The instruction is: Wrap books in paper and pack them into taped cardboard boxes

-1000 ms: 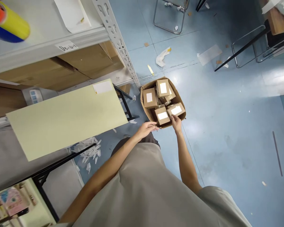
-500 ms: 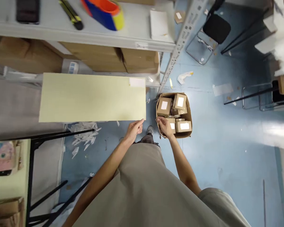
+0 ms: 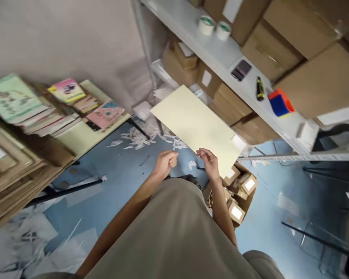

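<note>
My left hand [image 3: 165, 162] hangs in front of my body with its fingers curled in; nothing shows in it. My right hand [image 3: 209, 163] is beside it, fingers loosely bent and apart, holding nothing, over the near edge of a pale yellow table top [image 3: 196, 122]. Just right of that hand, on the blue floor, an open cardboard box [image 3: 248, 201] holds several small brown cartons with white labels [image 3: 237, 212].
A grey metal shelf [image 3: 221, 58] runs along the back with two tape rolls [image 3: 206, 25], a phone [image 3: 241, 69], a knife [image 3: 260, 89], an orange-blue tape dispenser [image 3: 280, 104] and big cartons. Books [image 3: 66, 100] and flat cardboard [image 3: 20, 166] are stacked at left. Paper scraps [image 3: 139, 137] litter the floor.
The view has swung left and up, away from the box. Both hands have come away from the cartons and now sit in front of my body by the table edge.
</note>
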The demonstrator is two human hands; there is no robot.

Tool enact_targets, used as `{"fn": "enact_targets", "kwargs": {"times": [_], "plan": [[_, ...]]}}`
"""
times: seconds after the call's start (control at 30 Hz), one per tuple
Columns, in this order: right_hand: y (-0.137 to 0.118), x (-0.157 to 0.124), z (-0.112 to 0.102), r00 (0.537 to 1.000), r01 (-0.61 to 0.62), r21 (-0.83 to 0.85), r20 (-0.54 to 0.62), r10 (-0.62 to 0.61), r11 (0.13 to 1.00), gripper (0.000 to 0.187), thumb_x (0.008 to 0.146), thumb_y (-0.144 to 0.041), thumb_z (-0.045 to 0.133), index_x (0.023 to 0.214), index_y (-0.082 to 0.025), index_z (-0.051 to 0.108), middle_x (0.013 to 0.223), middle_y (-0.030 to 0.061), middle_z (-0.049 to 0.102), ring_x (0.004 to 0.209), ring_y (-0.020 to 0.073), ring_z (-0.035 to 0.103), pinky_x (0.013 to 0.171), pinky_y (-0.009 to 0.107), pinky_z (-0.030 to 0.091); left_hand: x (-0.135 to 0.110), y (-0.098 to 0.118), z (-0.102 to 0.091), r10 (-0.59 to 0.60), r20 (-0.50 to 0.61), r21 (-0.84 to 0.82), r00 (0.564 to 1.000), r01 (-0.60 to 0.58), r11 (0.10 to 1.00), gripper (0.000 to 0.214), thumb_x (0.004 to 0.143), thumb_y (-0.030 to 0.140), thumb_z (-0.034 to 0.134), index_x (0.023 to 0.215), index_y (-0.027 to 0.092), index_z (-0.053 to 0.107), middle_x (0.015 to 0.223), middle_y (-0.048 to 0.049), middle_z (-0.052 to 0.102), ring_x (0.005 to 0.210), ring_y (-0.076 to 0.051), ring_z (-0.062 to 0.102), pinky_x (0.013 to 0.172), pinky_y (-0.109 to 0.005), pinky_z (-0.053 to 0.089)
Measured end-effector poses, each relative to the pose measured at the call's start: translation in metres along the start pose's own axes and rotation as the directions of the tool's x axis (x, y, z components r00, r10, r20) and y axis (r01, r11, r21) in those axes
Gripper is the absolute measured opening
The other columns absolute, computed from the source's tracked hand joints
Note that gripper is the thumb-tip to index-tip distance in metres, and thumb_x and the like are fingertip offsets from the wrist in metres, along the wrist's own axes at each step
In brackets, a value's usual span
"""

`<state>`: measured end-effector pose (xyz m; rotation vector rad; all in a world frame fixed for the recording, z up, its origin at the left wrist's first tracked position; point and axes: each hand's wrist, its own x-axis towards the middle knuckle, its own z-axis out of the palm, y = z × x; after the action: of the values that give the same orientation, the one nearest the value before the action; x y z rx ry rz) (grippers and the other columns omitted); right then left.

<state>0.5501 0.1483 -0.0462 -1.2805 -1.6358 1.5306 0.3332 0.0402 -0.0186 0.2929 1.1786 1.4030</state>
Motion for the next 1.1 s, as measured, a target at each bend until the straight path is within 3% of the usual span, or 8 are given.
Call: {"fn": "enact_targets", "kwargs": {"times": [0.1,0.23,0.57,0.77,0.93,1.0,1.1], "plan": [[-0.021,0.025,0.062,0.989,0.045,-0.019,0.145,-0.042,0.999,0.055,0.103,-0.076,0.071,0.126,-0.027,0.084,0.125,0.0136,0.091,0.116,0.0344,0.088,0.111,0.054,0.07,-0.012,0.022,-0.049,0.048,-0.126,-0.084,0.991,-0.059,0.995,0.07,0.073,0.048,0.087,0.058,0.027,0.022,0.054,0.0099,0.014,0.047,-0.006,0.012,0.052,-0.032,0.015],[-0.043,0.052,0.132,0.947,0.089,-0.066,0.315,-0.064,0.994,0.053,0.105,-0.075,0.068,0.128,-0.03,0.084,0.127,0.0113,0.091,0.119,0.0339,0.087,0.114,0.053,0.069,-0.023,0.041,-0.098,0.056,-0.279,-0.148,0.959,-0.101,0.984,0.068,0.072,0.048,0.084,0.062,0.028,0.021,0.055,0.0101,0.014,0.049,-0.007,0.011,0.052,-0.032,0.016],[-0.057,0.143,0.258,0.82,0.064,-0.06,0.572,-0.018,0.996,0.061,0.101,-0.079,0.072,0.127,-0.025,0.085,0.127,0.0141,0.091,0.114,0.0334,0.089,0.11,0.05,0.07,-0.002,0.098,-0.19,0.094,-0.487,-0.191,0.869,-0.211,0.959,0.065,0.076,0.045,0.086,0.063,0.027,0.025,0.058,0.0108,0.016,0.051,-0.006,0.011,0.05,-0.028,0.016],[-0.044,0.22,0.335,0.736,-0.02,-0.078,0.674,0.067,0.997,0.066,0.094,-0.084,0.077,0.119,-0.024,0.084,0.122,0.0144,0.091,0.111,0.0318,0.089,0.109,0.047,0.069,0.031,0.131,-0.246,0.057,-0.672,-0.193,0.739,-0.248,0.949,0.059,0.079,0.047,0.091,0.07,0.026,0.037,0.063,0.0111,0.025,0.052,-0.006,0.02,0.05,-0.022,0.022],[-0.021,0.28,0.397,0.737,-0.174,-0.197,0.624,0.261,0.965,0.048,0.095,-0.068,0.081,0.106,-0.021,0.08,0.112,0.0149,0.091,0.103,0.0309,0.089,0.102,0.045,0.07,0.073,0.148,-0.293,-0.023,-0.808,-0.185,0.588,-0.216,0.959,0.046,0.082,0.05,0.09,0.076,0.024,0.053,0.069,0.0047,0.05,0.058,-0.009,0.043,0.057,-0.023,0.039],[-0.011,0.301,0.416,0.732,-0.2,-0.236,0.609,0.305,0.951,0.04,0.095,-0.06,0.082,0.103,-0.021,0.078,0.11,0.0142,0.091,0.103,0.0297,0.089,0.101,0.043,0.07,0.09,0.15,-0.311,-0.051,-0.842,-0.17,0.537,-0.174,0.97,0.039,0.079,0.05,0.09,0.087,0.021,0.065,0.08,-0.0006,0.066,0.067,-0.012,0.058,0.066,-0.025,0.05],[0.004,0.324,0.439,0.717,-0.209,-0.279,0.608,0.341,0.937,0.038,0.094,-0.057,0.083,0.105,-0.022,0.077,0.112,0.0126,0.09,0.101,0.027,0.089,0.098,0.04,0.07,0.111,0.148,-0.337,-0.06,-0.859,-0.14,0.509,-0.119,0.983,0.045,0.079,0.049,0.089,0.108,0.02,0.075,0.11,-0.0105,0.081,0.093,-0.021,0.075,0.086,-0.033,0.061]]}}
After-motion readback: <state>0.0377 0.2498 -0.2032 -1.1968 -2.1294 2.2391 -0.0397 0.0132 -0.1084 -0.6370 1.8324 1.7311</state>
